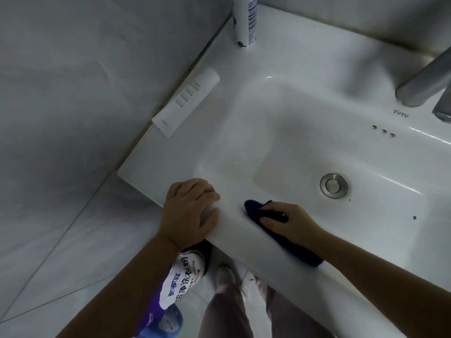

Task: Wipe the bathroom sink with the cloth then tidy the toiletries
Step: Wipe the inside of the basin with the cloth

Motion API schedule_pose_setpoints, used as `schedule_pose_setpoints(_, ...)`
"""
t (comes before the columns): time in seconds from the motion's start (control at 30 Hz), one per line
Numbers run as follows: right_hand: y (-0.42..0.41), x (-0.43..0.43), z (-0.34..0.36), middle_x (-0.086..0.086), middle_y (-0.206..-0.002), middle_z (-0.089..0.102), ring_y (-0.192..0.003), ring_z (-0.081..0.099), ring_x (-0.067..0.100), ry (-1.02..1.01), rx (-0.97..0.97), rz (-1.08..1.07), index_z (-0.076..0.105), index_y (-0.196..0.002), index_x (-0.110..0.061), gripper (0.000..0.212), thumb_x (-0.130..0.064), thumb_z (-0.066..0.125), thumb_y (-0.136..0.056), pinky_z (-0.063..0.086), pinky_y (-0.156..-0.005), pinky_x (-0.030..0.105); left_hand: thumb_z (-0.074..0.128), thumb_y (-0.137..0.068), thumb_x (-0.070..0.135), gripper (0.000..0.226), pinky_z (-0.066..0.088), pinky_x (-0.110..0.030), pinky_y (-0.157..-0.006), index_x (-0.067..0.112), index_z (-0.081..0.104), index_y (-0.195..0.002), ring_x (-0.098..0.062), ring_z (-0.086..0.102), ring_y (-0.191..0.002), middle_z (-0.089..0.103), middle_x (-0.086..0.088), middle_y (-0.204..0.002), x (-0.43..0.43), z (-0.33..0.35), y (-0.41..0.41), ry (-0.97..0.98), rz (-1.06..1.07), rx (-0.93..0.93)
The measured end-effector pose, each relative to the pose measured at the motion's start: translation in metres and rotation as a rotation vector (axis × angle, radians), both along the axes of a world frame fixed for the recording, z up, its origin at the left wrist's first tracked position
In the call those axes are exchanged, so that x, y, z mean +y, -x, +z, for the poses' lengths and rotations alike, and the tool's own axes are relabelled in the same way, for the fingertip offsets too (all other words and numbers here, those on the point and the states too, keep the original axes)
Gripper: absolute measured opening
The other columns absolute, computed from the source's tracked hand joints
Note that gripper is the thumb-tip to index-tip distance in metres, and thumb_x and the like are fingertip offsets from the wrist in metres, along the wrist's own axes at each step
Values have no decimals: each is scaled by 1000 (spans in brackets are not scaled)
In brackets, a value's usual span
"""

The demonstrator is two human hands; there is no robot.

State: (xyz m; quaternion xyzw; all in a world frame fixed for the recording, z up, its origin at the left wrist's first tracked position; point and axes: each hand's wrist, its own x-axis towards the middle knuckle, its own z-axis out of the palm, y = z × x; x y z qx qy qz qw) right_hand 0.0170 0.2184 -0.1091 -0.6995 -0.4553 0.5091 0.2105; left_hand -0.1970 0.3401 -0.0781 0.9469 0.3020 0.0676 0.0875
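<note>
The white sink (292, 98) fills the right of the view, with its drain plug (333, 185) in the basin. My right hand (290, 222) presses a dark blue cloth (290, 247) against the inside of the sink's near rim. My left hand (191, 211) rests with fingers curled over the near left rim, holding nothing else. A white tube (186, 102) lies flat on the left ledge by the wall. At the back left corner a white bottle (245, 20) with a blue label stands upright.
A grey metal faucet (427, 79) juts in at the upper right. Tiled wall (73, 81) runs along the sink's left edge. On the floor under the sink stands a purple and white detergent bag (175, 289). My legs and feet (227, 296) show below.
</note>
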Motion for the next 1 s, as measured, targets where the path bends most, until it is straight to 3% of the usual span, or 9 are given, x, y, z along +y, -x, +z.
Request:
schedule_pose_setpoints(0.13,0,27,-15,5,-127,58,-110,54,26,34,-309,-86,52,-127,-19,37,-30,51,-92,40,-86,28,44,-80,37,32,30,-33,-82,17,67,-89,-17,48,-102,64,0,-94,-1,4,-2,-9,-4,27)
schedule_pose_setpoints(0.33,20,10,17,-6,-107,61,-99,58,18,-54,83,1,61,-116,-22,28,-27,58,-88,43,-86,28,44,-82,37,31,29,-33,-83,17,66,-90,-18,50,-100,63,-1,-95,-1,3,-2,19,7,35)
schedule_pose_setpoints(0.4,15,19,8,-3,-107,62,-103,58,22,-15,22,-44,61,-116,-21,28,-28,56,-89,40,-82,25,44,-81,36,31,29,-33,-82,16,66,-89,-18,50,-100,63,-1,-95,-2,3,-2,9,9,29)
schedule_pose_setpoints(0.5,12,25,0,4,-124,60,-111,55,25,41,-129,-98,57,-122,-22,33,-31,54,-91,39,-85,27,44,-81,36,31,29,-33,-82,16,66,-90,-18,49,-100,63,-1,-95,-3,5,-1,4,8,33)
schedule_pose_setpoints(0.63,17,-2,22,-6,-103,64,-95,59,16,-7,49,-50,63,-113,-25,26,-30,58,-88,43,-83,27,44,-80,36,30,28,-33,-82,16,66,-89,-17,49,-99,63,0,-94,-3,6,-3,19,10,52)
schedule_pose_setpoints(0.7,8,-6,19,-5,-99,63,-96,60,19,15,39,-57,63,-112,-23,26,-29,59,-88,41,-80,25,44,-81,35,30,29,-33,-82,16,66,-90,-18,48,-100,64,-1,-95,-4,7,-3,29,12,45)
schedule_pose_setpoints(0.8,-4,4,-2,3,-124,59,-111,54,25,80,-182,-50,55,-124,-24,35,-30,55,-90,40,-88,29,45,-82,37,33,30,-33,-84,17,66,-97,-17,47,-102,65,-2,-102,-17,13,-12,109,-1,20)
schedule_pose_setpoints(0.87,-6,2,-3,4,-131,54,-115,51,26,114,-194,-46,51,-127,-23,37,-29,53,-91,38,-91,30,45,-82,40,35,31,-31,-84,18,66,-100,-16,50,-100,65,0,-103,-31,15,-29,196,-100,35)
schedule_pose_setpoints(1.0,-13,-43,22,-2,-97,61,-94,58,20,156,-18,-16,60,-104,-27,16,-27,57,-88,40,-79,27,45,-82,44,34,32,-30,-77,19,65,-93,-20,57,-84,63,1,-94,-50,9,-48,241,-246,121)
